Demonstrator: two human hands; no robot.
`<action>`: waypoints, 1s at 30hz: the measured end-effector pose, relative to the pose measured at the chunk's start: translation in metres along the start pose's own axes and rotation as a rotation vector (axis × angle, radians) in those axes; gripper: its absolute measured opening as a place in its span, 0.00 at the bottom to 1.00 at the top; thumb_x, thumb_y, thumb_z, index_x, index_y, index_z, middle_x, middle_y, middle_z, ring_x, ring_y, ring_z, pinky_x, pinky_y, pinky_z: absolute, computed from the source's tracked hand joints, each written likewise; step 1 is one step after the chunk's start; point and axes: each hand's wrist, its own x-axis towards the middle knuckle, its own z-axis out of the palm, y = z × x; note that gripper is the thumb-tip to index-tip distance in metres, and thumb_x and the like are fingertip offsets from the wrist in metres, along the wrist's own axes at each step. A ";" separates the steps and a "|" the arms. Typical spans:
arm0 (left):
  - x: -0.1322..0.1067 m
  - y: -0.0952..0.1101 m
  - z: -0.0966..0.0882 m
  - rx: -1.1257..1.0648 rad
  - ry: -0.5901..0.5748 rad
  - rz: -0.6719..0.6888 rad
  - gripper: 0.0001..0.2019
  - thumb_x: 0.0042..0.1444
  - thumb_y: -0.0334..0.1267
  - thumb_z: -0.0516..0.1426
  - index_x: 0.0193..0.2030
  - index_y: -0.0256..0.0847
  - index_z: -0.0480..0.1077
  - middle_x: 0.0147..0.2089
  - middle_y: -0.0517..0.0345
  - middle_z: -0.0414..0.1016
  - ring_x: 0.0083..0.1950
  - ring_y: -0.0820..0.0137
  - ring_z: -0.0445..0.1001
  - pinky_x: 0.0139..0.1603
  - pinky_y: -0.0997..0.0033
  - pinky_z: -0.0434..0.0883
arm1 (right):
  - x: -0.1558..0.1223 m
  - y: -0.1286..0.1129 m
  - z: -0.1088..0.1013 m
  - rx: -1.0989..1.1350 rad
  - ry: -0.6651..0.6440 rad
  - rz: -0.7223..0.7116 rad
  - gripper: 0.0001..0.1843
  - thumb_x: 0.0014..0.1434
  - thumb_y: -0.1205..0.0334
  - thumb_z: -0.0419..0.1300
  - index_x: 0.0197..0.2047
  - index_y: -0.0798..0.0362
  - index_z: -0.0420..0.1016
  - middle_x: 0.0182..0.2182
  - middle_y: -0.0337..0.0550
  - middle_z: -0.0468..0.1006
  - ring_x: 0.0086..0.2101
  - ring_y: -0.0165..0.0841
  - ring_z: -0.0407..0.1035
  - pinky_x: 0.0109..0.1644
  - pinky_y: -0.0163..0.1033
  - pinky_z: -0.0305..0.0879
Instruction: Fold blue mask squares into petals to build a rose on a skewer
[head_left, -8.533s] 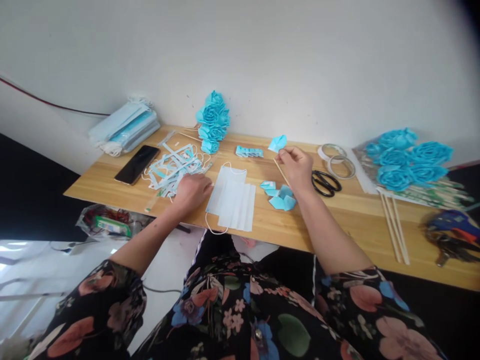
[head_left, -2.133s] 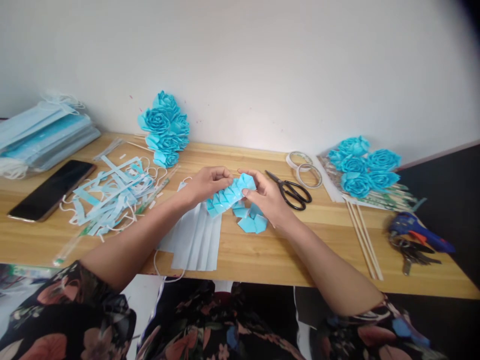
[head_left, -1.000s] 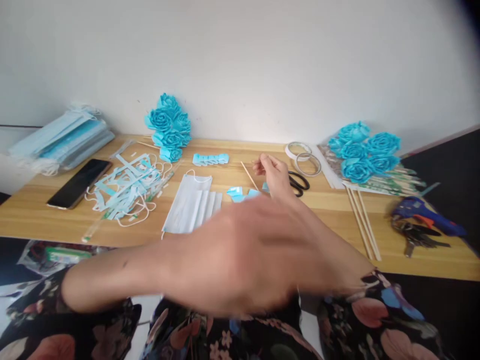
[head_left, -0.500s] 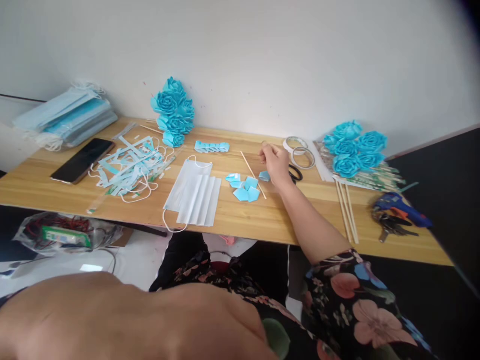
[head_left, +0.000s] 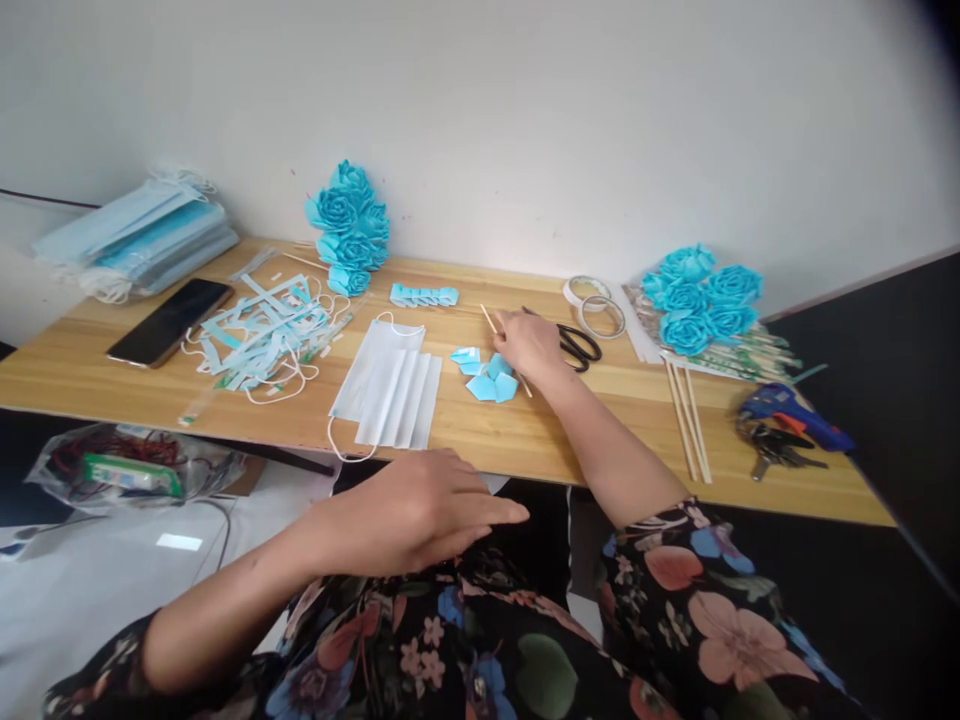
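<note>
My right hand [head_left: 527, 345] rests on the wooden table [head_left: 525, 440], fingers curled over a thin wooden stick [head_left: 490, 321] beside a small pile of folded blue pieces [head_left: 487, 378]. My left hand [head_left: 420, 510] hovers low in front of the table edge, above my lap, fingers stretched out and holding nothing. A white face mask [head_left: 390, 384] lies flat just left of the blue pieces. A folded blue strip [head_left: 424, 295] lies farther back.
Blue paper roses [head_left: 347, 228] lean on the wall; more roses [head_left: 701, 297] lie at the right with sticks [head_left: 684, 408]. Also there: black scissors [head_left: 574, 342], tape rolls [head_left: 592, 303], a glue gun [head_left: 791, 410], mask scraps [head_left: 262, 330], a phone [head_left: 169, 320], stacked masks [head_left: 139, 235].
My left arm has dropped from right in front of the camera to my lap. My right hand has slid left from the scissors onto the stick.
</note>
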 end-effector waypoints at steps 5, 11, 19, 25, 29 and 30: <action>0.018 -0.019 0.011 -0.016 -0.092 0.029 0.16 0.68 0.34 0.50 0.59 0.43 0.70 0.46 0.50 0.81 0.47 0.65 0.77 0.51 0.63 0.71 | -0.002 -0.008 -0.004 0.003 -0.031 0.021 0.16 0.62 0.69 0.51 0.48 0.57 0.77 0.42 0.59 0.82 0.43 0.45 0.76 0.39 0.40 0.64; 0.043 -0.047 0.013 0.055 -0.083 0.035 0.13 0.67 0.33 0.51 0.52 0.38 0.74 0.49 0.49 0.80 0.52 0.63 0.75 0.55 0.61 0.69 | 0.006 0.024 -0.010 0.557 -0.050 0.080 0.20 0.56 0.66 0.59 0.51 0.53 0.80 0.33 0.44 0.83 0.32 0.35 0.74 0.35 0.35 0.66; 0.111 -0.110 0.019 0.450 -0.045 -0.106 0.14 0.63 0.32 0.52 0.52 0.37 0.74 0.57 0.43 0.75 0.56 0.57 0.73 0.57 0.54 0.69 | 0.011 0.075 -0.016 0.703 0.146 0.269 0.23 0.54 0.64 0.59 0.53 0.55 0.80 0.33 0.43 0.82 0.29 0.32 0.73 0.37 0.37 0.68; 0.157 -0.130 0.028 0.569 -0.110 -0.357 0.11 0.60 0.32 0.54 0.43 0.31 0.76 0.44 0.40 0.78 0.48 0.55 0.75 0.43 0.61 0.72 | 0.013 0.077 -0.015 0.390 0.107 0.326 0.22 0.54 0.65 0.60 0.53 0.50 0.80 0.40 0.45 0.84 0.41 0.40 0.76 0.44 0.38 0.67; 0.149 -0.135 0.017 0.540 -0.113 -0.404 0.13 0.57 0.24 0.50 0.35 0.31 0.77 0.41 0.41 0.79 0.44 0.57 0.77 0.42 0.62 0.70 | 0.014 0.069 -0.009 0.336 0.080 0.273 0.23 0.55 0.66 0.58 0.55 0.50 0.79 0.40 0.46 0.84 0.41 0.42 0.76 0.43 0.39 0.67; 0.144 -0.138 0.011 0.513 -0.082 -0.419 0.12 0.57 0.25 0.51 0.34 0.32 0.77 0.40 0.42 0.80 0.43 0.58 0.77 0.42 0.62 0.70 | 0.014 0.066 -0.008 0.326 0.076 0.250 0.23 0.56 0.66 0.58 0.55 0.50 0.78 0.40 0.47 0.85 0.41 0.42 0.76 0.43 0.39 0.67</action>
